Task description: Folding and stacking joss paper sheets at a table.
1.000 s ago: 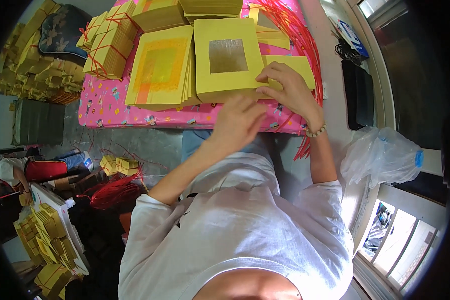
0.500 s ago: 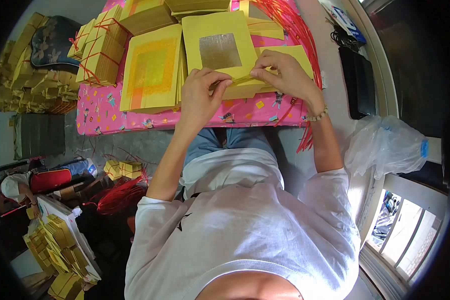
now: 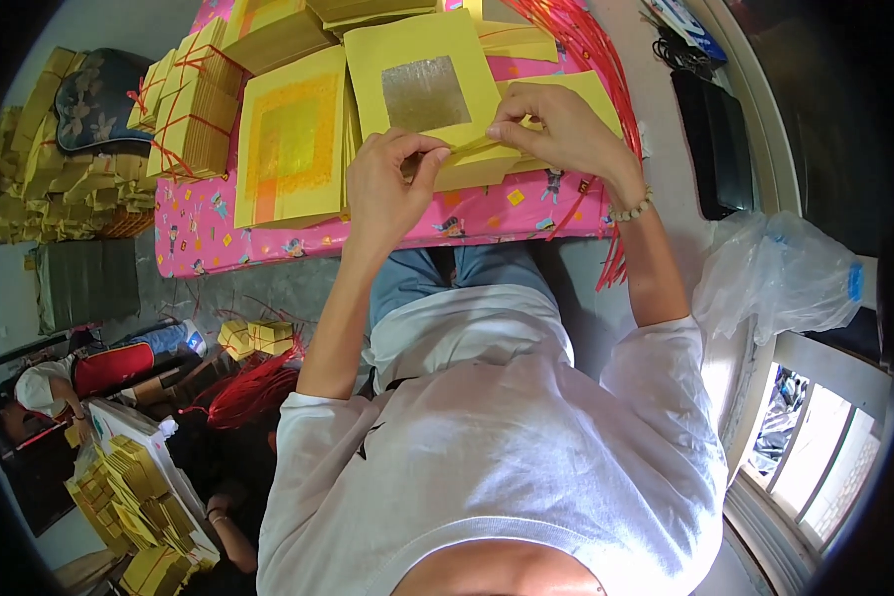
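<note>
A yellow paper sheet (image 3: 476,55) with a silver square lies on top of a stack on the pink patterned table (image 3: 313,250). At its near left edge my left hand (image 3: 389,184) pinches the paper between thumb and forefinger. My right hand (image 3: 558,127), with a beaded bracelet at the wrist, pinches the edge at the near right corner. Several paper edges show between the two hands. To the left is a stack of yellow sheets (image 3: 258,194) with an orange-gold square. More yellow paper (image 3: 594,99) lies partly under my right hand.
Bundles of yellow paper tied with red string (image 3: 191,124) stand at the table's far left. Long red strings (image 3: 602,62) hang over the right side. A clear plastic bag (image 3: 780,273) sits at right. Other people work beside a white table (image 3: 149,427) at lower left.
Both hands stay pinched on the paper's near edge, with small finger shifts. The view has tilted slightly. Another person's forearm and hand have come into sight at lower left.
</note>
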Demonstrator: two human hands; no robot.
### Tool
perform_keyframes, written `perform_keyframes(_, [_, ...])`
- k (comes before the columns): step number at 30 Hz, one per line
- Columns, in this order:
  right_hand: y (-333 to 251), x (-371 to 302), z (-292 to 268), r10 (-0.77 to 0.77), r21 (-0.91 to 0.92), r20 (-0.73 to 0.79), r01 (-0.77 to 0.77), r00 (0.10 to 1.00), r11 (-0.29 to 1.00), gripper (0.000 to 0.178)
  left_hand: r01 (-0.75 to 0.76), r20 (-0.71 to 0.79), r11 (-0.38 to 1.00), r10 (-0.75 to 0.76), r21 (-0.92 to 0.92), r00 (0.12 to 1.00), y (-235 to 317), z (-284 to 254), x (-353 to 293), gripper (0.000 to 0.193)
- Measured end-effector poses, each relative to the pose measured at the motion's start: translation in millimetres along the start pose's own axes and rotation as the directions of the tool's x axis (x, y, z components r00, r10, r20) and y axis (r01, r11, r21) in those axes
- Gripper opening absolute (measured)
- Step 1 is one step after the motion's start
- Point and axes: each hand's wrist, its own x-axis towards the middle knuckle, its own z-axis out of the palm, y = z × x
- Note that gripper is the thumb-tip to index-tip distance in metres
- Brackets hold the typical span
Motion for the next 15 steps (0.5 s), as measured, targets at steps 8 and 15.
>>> perform_keyframes(8, [-5,0,0,0.041,-0.079,0.011,-0.04,0.999,0.996,0.022,0.027,0.006,1.0,-0.027,0.001,1.0,0,0,-1,0.01])
perform_keyframes(15, [-16,0,1,0.012,-0.157,-0.048,-0.02,0.999,0.987,0.022,-0.046,0.042,0.999,0.046,0.006,0.998,4,-5,5,0.016])
